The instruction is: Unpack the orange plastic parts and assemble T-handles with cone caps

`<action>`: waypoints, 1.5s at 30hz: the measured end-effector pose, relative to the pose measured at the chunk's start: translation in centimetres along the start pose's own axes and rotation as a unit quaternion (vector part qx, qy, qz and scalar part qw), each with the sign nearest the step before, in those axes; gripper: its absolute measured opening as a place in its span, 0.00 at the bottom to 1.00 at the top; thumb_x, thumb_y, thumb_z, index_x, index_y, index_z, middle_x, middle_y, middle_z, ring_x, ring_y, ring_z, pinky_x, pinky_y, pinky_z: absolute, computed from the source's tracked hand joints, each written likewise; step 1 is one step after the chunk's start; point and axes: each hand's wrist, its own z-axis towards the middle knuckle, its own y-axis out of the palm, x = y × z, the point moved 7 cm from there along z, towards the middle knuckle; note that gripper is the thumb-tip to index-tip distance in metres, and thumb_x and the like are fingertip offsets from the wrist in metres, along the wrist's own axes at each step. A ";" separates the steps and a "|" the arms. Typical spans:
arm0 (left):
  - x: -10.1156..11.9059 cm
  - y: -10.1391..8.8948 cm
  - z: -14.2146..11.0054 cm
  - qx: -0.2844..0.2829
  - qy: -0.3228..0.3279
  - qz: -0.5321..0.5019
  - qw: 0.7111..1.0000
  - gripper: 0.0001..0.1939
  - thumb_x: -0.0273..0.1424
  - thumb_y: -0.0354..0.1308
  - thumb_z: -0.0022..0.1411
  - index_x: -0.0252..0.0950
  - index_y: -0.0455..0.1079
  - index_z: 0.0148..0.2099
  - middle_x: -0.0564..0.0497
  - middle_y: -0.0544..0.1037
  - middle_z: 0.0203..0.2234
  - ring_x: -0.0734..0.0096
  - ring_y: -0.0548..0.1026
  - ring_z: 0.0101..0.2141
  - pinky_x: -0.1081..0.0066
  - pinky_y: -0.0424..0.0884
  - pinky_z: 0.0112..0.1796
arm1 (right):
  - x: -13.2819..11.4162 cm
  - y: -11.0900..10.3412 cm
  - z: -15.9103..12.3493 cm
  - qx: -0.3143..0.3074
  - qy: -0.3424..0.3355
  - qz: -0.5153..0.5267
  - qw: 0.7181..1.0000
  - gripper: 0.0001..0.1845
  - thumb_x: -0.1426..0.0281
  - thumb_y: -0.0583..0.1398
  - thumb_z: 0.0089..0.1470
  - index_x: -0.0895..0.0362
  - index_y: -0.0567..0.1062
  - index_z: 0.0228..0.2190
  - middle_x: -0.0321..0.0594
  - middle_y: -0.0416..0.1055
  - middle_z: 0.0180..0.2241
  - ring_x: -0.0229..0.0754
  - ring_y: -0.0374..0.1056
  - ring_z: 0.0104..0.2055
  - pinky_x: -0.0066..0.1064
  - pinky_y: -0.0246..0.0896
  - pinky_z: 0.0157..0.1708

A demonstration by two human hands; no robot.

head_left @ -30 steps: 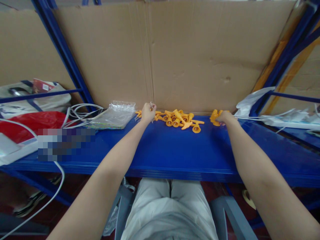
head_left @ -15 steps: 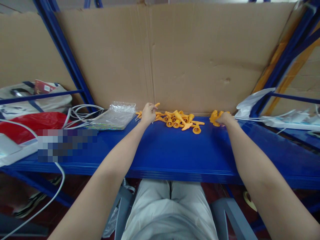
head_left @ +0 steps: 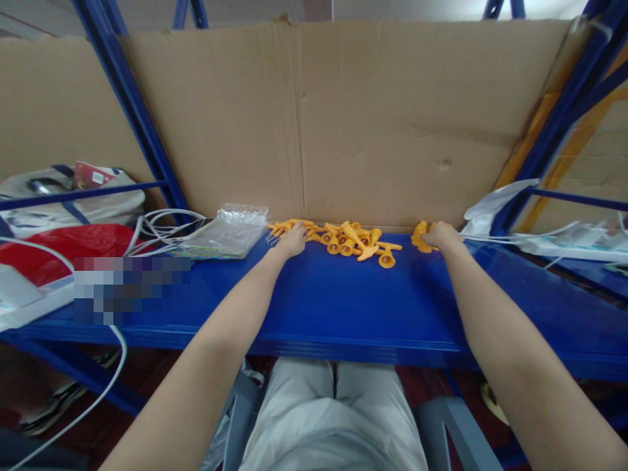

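My left hand (head_left: pixel 293 242) rests low over a pile of orange corkscrew handles (head_left: pixel 310 227) at the back of the blue table. Its fingers are bent closed on a corkscrew handle, mostly hidden beneath them. Metal spirals (head_left: pixel 273 240) poke out at the left of that pile. Between my hands lies a heap of orange corkscrews with bell-shaped ends (head_left: pixel 346 246); one corkscrew (head_left: pixel 386 260) sits at its front right. At the right, my right hand (head_left: pixel 443 237) closes around orange plastic pieces (head_left: pixel 420 237) standing bunched together. Its fingertips are partly hidden.
Clear plastic bags (head_left: pixel 223 232) lie left of the handles. Beyond them are white cables (head_left: pixel 169 219), a red bag (head_left: pixel 93 242) and a blurred-out patch. A cardboard panel (head_left: pixel 373 124) closes off the back. White plastic (head_left: pixel 490 208) hangs by the right blue post (head_left: pixel 564 124).
My left hand held a corkscrew handle raised, its metal spiral showing, then turned it and lowered it to the pile. My right hand has stayed at the orange pieces. The view has tilted slightly upward.
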 end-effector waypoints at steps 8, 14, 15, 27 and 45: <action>0.1 0.1 -0.8 -0.066 -0.063 0.027 0.996 0.19 0.35 0.52 0.68 0.38 0.70 0.59 0.41 0.54 0.72 0.48 0.63 0.66 0.47 0.61 0.63 | -1.7 -2.1 -2.7 -0.025 0.002 -0.033 0.999 0.25 0.67 0.60 0.56 0.65 0.75 0.53 0.66 0.74 0.52 0.60 0.72 0.56 0.48 0.68 0.50; 0.3 -0.8 -1.0 -0.044 -0.091 0.033 0.994 0.18 0.36 0.52 0.68 0.36 0.70 0.56 0.38 0.63 0.67 0.47 0.66 0.64 0.51 0.65 0.61 | -2.6 -2.7 -3.2 -0.004 -0.014 -0.033 0.999 0.22 0.70 0.57 0.56 0.66 0.76 0.51 0.66 0.74 0.49 0.59 0.73 0.55 0.48 0.64 0.52; 0.2 -0.9 -1.1 -0.044 -0.097 0.029 0.994 0.19 0.37 0.52 0.68 0.35 0.70 0.56 0.37 0.63 0.67 0.48 0.66 0.64 0.52 0.65 0.61 | -2.8 -2.8 -3.3 0.001 -0.018 -0.031 0.999 0.22 0.70 0.58 0.56 0.66 0.76 0.50 0.66 0.75 0.49 0.59 0.73 0.54 0.49 0.64 0.53; -1.0 -0.2 -1.8 -0.111 -0.165 0.041 0.979 0.38 0.50 0.46 0.69 0.36 0.52 0.74 0.39 0.41 0.74 0.43 0.50 0.71 0.49 0.57 0.65 | -6.4 -3.0 -4.4 0.037 -0.134 -0.025 0.990 0.18 0.70 0.54 0.61 0.63 0.76 0.48 0.61 0.76 0.48 0.57 0.73 0.53 0.45 0.63 0.51; -1.3 -0.4 -1.8 -0.114 -0.182 0.041 0.976 0.41 0.50 0.43 0.69 0.37 0.42 0.77 0.42 0.37 0.75 0.47 0.38 0.73 0.46 0.51 0.67 | -14.7 0.8 -11.2 -0.079 -0.406 -0.002 0.910 0.19 0.70 0.59 0.61 0.57 0.73 0.54 0.45 0.81 0.43 0.48 0.77 0.46 0.30 0.64 0.42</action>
